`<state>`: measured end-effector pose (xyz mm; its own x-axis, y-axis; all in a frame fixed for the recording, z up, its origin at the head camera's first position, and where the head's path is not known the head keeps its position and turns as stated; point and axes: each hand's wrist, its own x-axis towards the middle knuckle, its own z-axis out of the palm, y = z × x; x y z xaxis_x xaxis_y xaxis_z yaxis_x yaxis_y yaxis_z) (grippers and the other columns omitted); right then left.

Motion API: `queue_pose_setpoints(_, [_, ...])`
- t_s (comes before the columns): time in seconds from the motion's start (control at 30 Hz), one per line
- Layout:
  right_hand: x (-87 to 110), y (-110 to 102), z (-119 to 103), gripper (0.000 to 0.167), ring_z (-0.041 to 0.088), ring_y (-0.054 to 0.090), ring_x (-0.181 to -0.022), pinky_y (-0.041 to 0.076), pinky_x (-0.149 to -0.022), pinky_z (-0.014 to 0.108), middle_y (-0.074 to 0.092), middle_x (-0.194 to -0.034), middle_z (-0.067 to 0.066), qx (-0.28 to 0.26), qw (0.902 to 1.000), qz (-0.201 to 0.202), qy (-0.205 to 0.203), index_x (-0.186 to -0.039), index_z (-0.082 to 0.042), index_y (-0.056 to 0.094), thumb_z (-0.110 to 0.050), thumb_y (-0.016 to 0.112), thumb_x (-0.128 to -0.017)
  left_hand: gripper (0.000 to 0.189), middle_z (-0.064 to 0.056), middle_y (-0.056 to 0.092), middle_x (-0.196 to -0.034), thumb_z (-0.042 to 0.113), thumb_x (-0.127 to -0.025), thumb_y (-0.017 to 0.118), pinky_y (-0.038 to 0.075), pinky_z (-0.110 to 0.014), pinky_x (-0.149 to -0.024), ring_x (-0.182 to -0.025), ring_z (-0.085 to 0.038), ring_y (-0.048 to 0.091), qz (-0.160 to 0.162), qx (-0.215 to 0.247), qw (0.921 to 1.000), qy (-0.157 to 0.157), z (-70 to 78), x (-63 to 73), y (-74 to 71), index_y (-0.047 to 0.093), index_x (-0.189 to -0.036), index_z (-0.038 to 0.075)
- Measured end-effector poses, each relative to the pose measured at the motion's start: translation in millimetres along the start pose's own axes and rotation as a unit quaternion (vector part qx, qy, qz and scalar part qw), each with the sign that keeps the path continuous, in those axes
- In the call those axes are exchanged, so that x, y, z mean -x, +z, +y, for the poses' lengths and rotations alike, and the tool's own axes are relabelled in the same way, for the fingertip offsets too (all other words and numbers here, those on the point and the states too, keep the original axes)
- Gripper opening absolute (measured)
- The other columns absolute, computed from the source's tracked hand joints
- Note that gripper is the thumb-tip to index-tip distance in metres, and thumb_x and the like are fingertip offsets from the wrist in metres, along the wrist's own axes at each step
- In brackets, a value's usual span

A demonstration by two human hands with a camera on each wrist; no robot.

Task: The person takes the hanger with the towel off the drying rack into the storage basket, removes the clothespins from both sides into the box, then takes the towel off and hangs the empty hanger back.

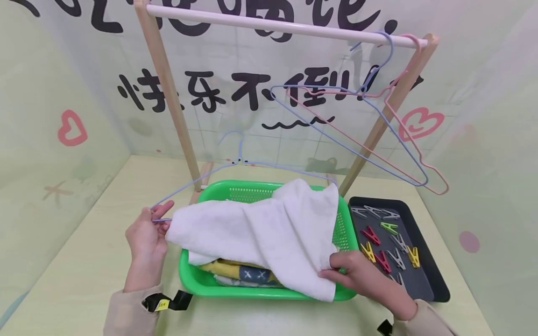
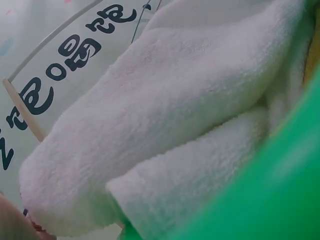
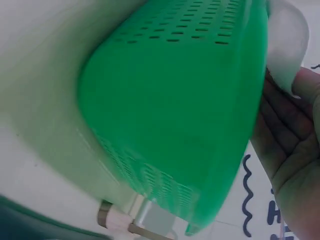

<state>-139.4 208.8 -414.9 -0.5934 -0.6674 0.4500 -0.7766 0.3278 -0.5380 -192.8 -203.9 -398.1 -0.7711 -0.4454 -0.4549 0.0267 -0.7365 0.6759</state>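
My left hand [image 1: 147, 235] grips the left corner of a blue clothes hanger [image 1: 189, 183], whose hook points up above the basket. The hanger's lower bar runs into a white towel [image 1: 235, 224] and is hidden there; its right shoulder passes behind the towel's top. Between thumb and fingers, my right hand [image 1: 357, 273] pinches the towel's right edge, also seen in the right wrist view, where the hand [image 3: 295, 135] is beside the basket wall. The towel lies across a green basket [image 1: 252, 292], with folded yellow and blue patterned cloth [image 1: 239, 270] showing below it.
A wooden rack with a white rail [image 1: 269, 23] stands behind the basket. From its right end hang a blue hanger [image 1: 332, 140] and a pink hanger [image 1: 439, 182]. To the right, a dark tray [image 1: 424, 261] holds several coloured clothespins [image 1: 388, 227].
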Motion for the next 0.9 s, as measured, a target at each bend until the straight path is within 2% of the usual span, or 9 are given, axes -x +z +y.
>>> queue_pose_setpoints(0.1, [0.0, -0.1, -0.7, 0.027, -0.006, 0.038, -0.056, 0.034, -0.048, 0.007, 0.041, -0.057, -0.012, -0.033, 0.9965, -0.016, 0.075, -0.065, -0.014, 0.052, -0.01, 0.074, -0.081, 0.028, -0.011, 0.07, -0.068, 0.021, -0.101, 0.043, 0.038, -0.019, -0.035, -0.039, -0.016, 0.045, -0.011, -0.012, 0.9999, 0.002, -0.6, 1.2, -1.1, 0.053, -0.088, -0.002])
queue_pose_setpoints(0.2, [-6.7, -2.7, -3.6, 0.009, -0.002, 0.052, -0.062, 0.048, -0.054, 0.015, 0.063, -0.072, -0.003, -0.095, 0.977, -0.004, 0.191, -0.083, -0.004, 0.065, -0.009, 0.073, -0.081, 0.03, -0.011, 0.07, -0.068, 0.02, -0.101, 0.042, 0.039, -0.019, -0.035, -0.038, -0.014, 0.045, -0.027, -0.023, 0.9993, 0.008, -1.5, 2.5, -1.5, 0.055, -0.085, -0.002])
queue_pose_setpoints(0.3, [-20.4, -10.2, -9.8, 0.022, 0.006, 0.057, -0.068, 0.052, -0.061, 0.021, 0.066, -0.082, 0.008, -0.171, 0.9387, 0.044, 0.296, -0.099, 0.008, 0.063, -0.007, 0.069, -0.084, 0.033, -0.01, 0.069, -0.067, 0.02, -0.101, 0.042, 0.04, -0.019, -0.035, -0.037, -0.014, 0.047, -0.039, -0.036, 0.9984, 0.02, -2.4, 3.5, -1.5, 0.059, -0.081, 0.0])
queue_pose_setpoints(0.43, [-38.8, -18.4, -15.4, 0.032, 0.012, 0.059, -0.075, 0.052, -0.068, 0.024, 0.067, -0.089, 0.006, -0.25, 0.8618, 0.126, 0.423, -0.11, 0.011, 0.059, -0.014, 0.064, -0.09, 0.035, -0.009, 0.07, -0.067, 0.021, -0.1, 0.043, 0.04, -0.019, -0.036, -0.039, -0.014, 0.049, -0.048, -0.046, 0.9976, 0.021, -3.6, 4.6, -2.0, 0.061, -0.079, 0.001])
queue_pose_setpoints(0.5, [-43.1, -17.0, -15.1, 0.036, 0.012, 0.061, -0.079, 0.053, -0.07, 0.025, 0.069, -0.093, 0.007, -0.26, 0.8386, 0.145, 0.456, -0.112, 0.01, 0.06, -0.017, 0.065, -0.09, 0.034, -0.009, 0.07, -0.068, 0.022, -0.1, 0.043, 0.04, -0.019, -0.037, -0.04, -0.014, 0.048, -0.046, -0.043, 0.9978, 0.021, -4.5, 4.6, -2.3, 0.06, -0.081, 0.0])
queue_pose_setpoints(0.53, [-43.7, -15.3, -14.9, 0.036, 0.013, 0.062, -0.08, 0.053, -0.071, 0.025, 0.069, -0.095, 0.007, -0.264, 0.8338, 0.146, 0.462, -0.112, 0.01, 0.06, -0.017, 0.066, -0.089, 0.033, -0.009, 0.07, -0.068, 0.023, -0.1, 0.043, 0.04, -0.019, -0.037, -0.04, -0.014, 0.048, -0.045, -0.043, 0.9978, 0.022, -5.0, 4.4, -2.3, 0.059, -0.083, -0.001])
queue_pose_setpoints(0.7, [-33.8, -1.7, -16.4, 0.035, 0.015, 0.063, -0.083, 0.054, -0.073, 0.026, 0.067, -0.1, 0.016, -0.26, 0.8626, 0.101, 0.422, -0.11, 0.011, 0.059, -0.009, 0.07, -0.084, 0.031, -0.008, 0.07, -0.069, 0.024, -0.099, 0.044, 0.039, -0.018, -0.037, -0.04, -0.014, 0.047, -0.023, -0.036, 0.9986, 0.031, -5.8, 3.3, -2.0, 0.056, -0.087, -0.001])
queue_pose_setpoints(0.83, [-23.9, 4.6, -19.4, 0.052, 0.019, 0.058, -0.094, 0.049, -0.083, 0.028, 0.06, -0.11, 0.014, -0.258, 0.8646, 0.064, 0.427, -0.121, 0.003, 0.049, -0.013, 0.076, -0.079, 0.031, -0.008, 0.071, -0.07, 0.025, -0.098, 0.046, 0.04, -0.018, -0.036, -0.039, -0.013, 0.047, -0.017, -0.038, 0.9983, 0.041, -4.6, 2.2, -3.1, 0.056, -0.087, -0.001])
queue_pose_setpoints(0.9, [-19.8, 4.0, -20.5, 0.058, 0.021, 0.055, -0.094, 0.048, -0.083, 0.029, 0.058, -0.109, 0.012, -0.245, 0.865, 0.039, 0.436, -0.123, -0.001, 0.046, -0.016, 0.078, -0.077, 0.031, -0.007, 0.071, -0.07, 0.025, -0.098, 0.046, 0.041, -0.018, -0.036, -0.038, -0.014, 0.048, -0.018, -0.042, 0.9981, 0.043, -4.4, 1.5, -3.5, 0.057, -0.087, -0.001])
